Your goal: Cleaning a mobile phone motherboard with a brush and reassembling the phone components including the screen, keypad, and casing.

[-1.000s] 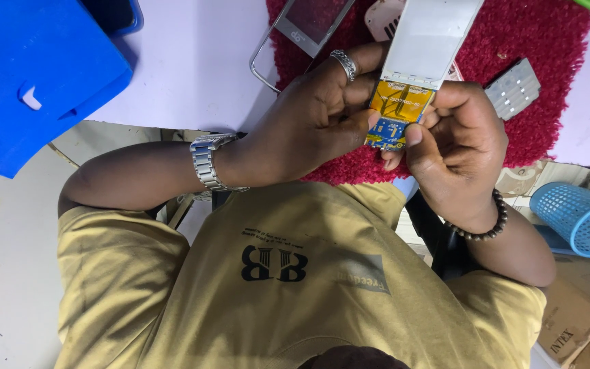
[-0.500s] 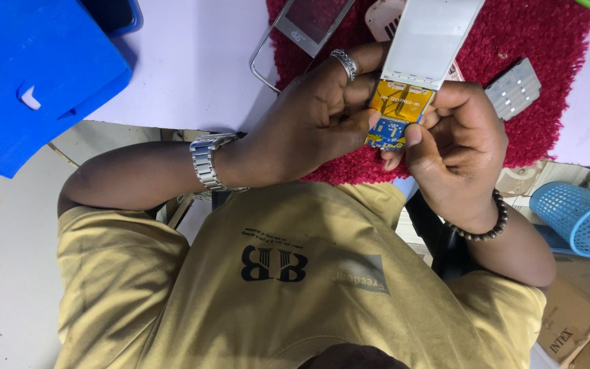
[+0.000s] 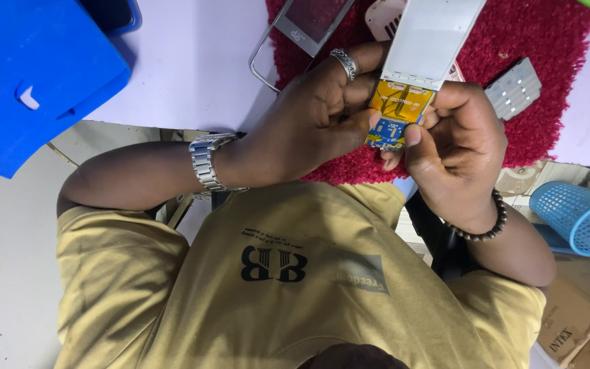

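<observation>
Display panel (image 3: 431, 41) with orange flex (image 3: 397, 109) is gripped by left hand (image 3: 308, 123) and right hand (image 3: 459, 137) over red mat (image 3: 554, 48); unmoved since a second ago, work paused.
</observation>
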